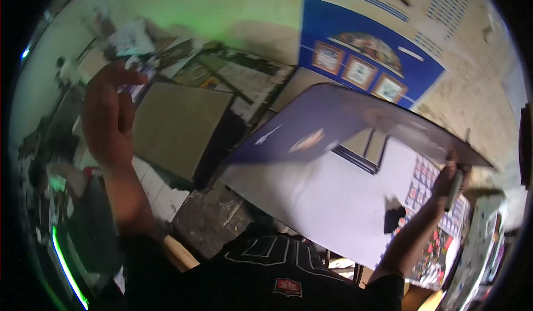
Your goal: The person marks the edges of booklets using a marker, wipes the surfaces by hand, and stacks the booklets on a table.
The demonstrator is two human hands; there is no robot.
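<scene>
Black cloth of the person's shirt (pixel 239 280) lies nearest, with pale outlined lettering and a small red badge on the chest. Beyond it, the table (pixel 300 208) is largest: its top is pale toward the near edge and glossy blue toward the left half of the far edge, which is rounded and dark-rimmed. Behind that far edge, a blue poster (pixel 327 28) with three framed pictures and an arched picture hangs on the wall. Off the table's left edge, a flat brown board (pixel 177 128) stands near a cluttered workbench (pixel 250 80) covered with papers and scraps.

Along the table's right side lie a sheet with rows of small pictures (pixel 420 182) and, toward the near right corner, a multicoloured sheet (pixel 436 250). The left hand (pixel 109 116) is raised in front of the board's left side, well apart from the table; its fingers are loosely bent and released. Near the far right corner, the right hand (pixel 444 182) grasps a slim grey item (pixel 455 190), its fingers closed around it. Whether that hand also touches the table's rim cannot be told. A dark-edged rectangle (pixel 355 160) shows near the table's middle; whether it is an object or a reflection is unclear. Smallest is a dark patch (pixel 395 220) beside the picture sheets.
</scene>
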